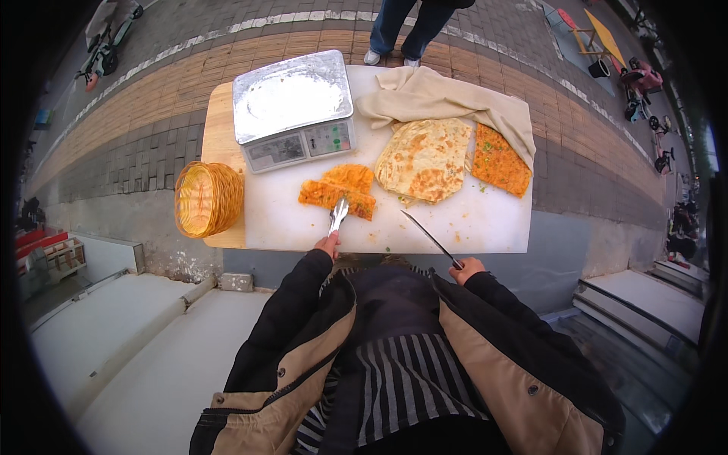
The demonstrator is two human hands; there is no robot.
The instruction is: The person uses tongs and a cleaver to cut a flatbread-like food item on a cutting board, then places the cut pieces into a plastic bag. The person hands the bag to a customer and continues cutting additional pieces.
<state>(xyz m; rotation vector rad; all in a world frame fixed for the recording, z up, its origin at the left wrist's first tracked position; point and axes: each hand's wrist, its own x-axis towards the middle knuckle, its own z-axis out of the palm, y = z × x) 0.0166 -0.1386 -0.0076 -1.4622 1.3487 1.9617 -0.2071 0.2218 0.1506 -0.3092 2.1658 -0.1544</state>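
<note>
My left hand grips metal food tongs, whose tips rest on orange-red coated flatbread pieces on a white cutting board. A knife is held in my right hand at the board's near edge, its blade pointing up and left over the board. Right of the tongs lies a stack of browned plain flatbread. Beside it, an orange-topped flatbread slab with green bits is partly covered by a beige cloth.
A digital scale with a metal pan stands at the board's back left. Stacked wicker baskets lie tipped on the wooden board at left. A person stands across the table. Crumbs dot the cutting board.
</note>
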